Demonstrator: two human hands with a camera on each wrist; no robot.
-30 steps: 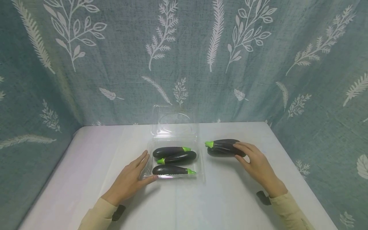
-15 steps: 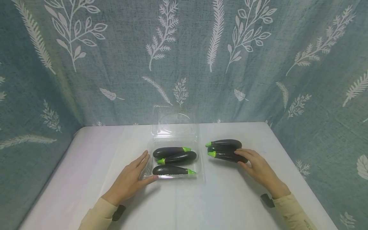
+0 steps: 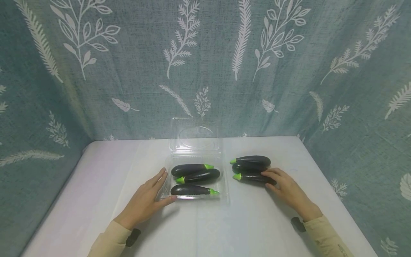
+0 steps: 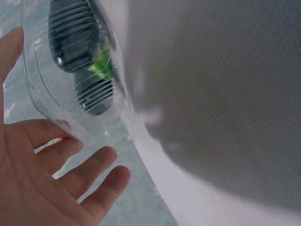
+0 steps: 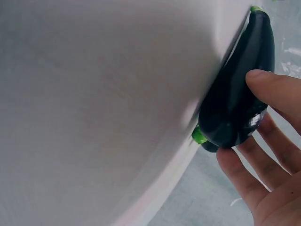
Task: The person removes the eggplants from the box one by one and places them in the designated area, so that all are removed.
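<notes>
In the head view, my right hand (image 3: 289, 191) pinches the thick end of a dark eggplant (image 3: 250, 177) between thumb and fingers; its green stem points left. The right wrist view shows the thumb (image 5: 265, 84) on the glossy eggplant (image 5: 237, 89) and fingertips at its rounded end. Two more eggplants (image 3: 253, 159) lie just behind it. My left hand (image 3: 144, 201), fingers spread, rests along the left side of a clear plastic clamshell container (image 3: 223, 185). Three eggplants (image 3: 192, 190) lie inside, stems facing alternate ways. In the left wrist view, fingers (image 4: 94, 169) extend beside the clear wall.
The container's lid (image 3: 196, 142) stands raised at the back, leaning toward a grey-green curtain (image 3: 141, 71) with white leaf prints. A white cloth (image 3: 112, 171) covers the table. Curtain fabric also hangs along both sides.
My right hand has drawn the front eggplant toward me, away from the other two, which now show behind it. The left hand and the container have stayed in place.
</notes>
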